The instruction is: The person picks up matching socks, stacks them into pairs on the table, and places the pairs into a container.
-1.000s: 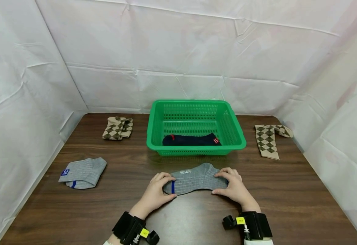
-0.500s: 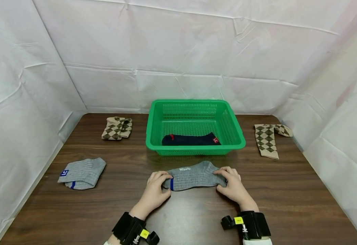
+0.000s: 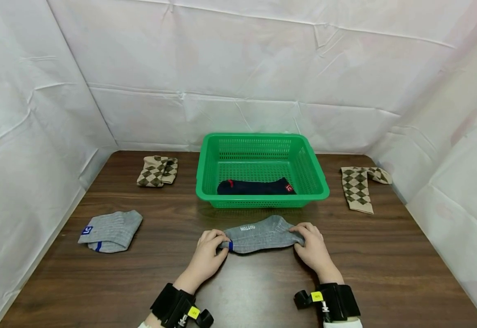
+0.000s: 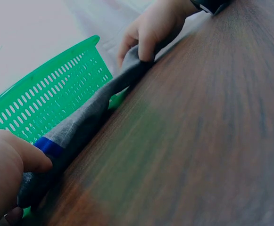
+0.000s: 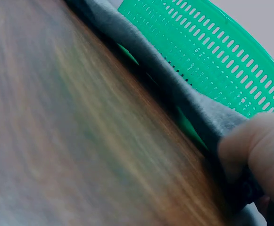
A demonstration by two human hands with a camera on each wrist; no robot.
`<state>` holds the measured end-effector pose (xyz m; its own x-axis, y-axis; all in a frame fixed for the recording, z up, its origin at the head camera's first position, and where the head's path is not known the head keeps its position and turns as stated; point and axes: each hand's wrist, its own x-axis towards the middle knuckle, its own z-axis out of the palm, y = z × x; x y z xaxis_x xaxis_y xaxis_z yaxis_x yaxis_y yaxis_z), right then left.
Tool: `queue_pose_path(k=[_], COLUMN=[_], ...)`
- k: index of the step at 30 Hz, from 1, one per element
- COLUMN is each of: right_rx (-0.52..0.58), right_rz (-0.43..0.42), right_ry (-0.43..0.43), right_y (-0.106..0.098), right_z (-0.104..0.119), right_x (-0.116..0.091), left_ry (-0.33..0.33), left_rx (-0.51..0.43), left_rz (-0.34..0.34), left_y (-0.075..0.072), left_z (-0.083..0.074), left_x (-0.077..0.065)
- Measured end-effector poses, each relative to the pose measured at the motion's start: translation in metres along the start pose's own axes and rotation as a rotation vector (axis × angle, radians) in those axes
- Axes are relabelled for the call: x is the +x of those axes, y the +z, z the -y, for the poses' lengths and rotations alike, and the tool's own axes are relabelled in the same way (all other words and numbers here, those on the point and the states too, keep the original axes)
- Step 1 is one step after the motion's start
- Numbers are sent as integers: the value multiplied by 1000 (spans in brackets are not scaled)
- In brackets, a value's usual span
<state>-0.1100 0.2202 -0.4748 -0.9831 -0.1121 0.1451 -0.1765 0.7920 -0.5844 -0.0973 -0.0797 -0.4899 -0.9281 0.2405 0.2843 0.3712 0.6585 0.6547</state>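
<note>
A grey sock [image 3: 259, 234] with a blue band and white "COTTON" lettering stretches sideways between two hands, in front of the green basket. My left hand [image 3: 209, 255] pinches its blue-banded left end between thumb and fingers. At the other end, my right hand [image 3: 314, 248] pinches the sock, covering part of it. In the right wrist view, green shows through gaps beneath the sock [image 5: 160, 66], so its middle is raised off the table. The left wrist view shows the sock [image 4: 87, 115] sagging slightly between both hands.
The green basket [image 3: 263, 203] holds a dark navy sock [image 3: 256, 187] with red marks. A folded grey sock [image 3: 111, 231] lies at the left. Checkered socks lie at the back left [image 3: 156, 171] and right [image 3: 357, 189] on the brown table [image 3: 402, 264]. White sheets surround it.
Both thumbs have moved in under the sock's near edge and now pinch it. The sock has shifted slightly away from me and its near edge has lifted. The other socks and basket stay put.
</note>
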Motion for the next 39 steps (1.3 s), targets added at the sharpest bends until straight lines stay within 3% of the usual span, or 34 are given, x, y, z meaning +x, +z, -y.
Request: queue_pose_path(k=[5,10,21,26,30,35,39], right_rx=[6,11,59,61,92,186,416], right_rz=[-64,-91,-123,-161,-243,-314,-345], right_ry=[32,117,232,211,171,166,228], right_y=[-1,-3,-4,-2,-1,-1,-3], right_z=[0,-1,-3,-5,-5,-4,-1], right_x=[1,2,3,3,2,2,2], left_ry=[13,29,-144,-152,-185,-193,-207], left_rx=[-44,-113,-197,-207,-246,-266,-280], left_rz=[-20,-22,50,43,31,9,-1], left_y=[0,-1,-5,-4,-4,-4,-5], left_z=[1,1,-2,-2,-1,1,0], left_x=[0,1,0,1,1,1,0])
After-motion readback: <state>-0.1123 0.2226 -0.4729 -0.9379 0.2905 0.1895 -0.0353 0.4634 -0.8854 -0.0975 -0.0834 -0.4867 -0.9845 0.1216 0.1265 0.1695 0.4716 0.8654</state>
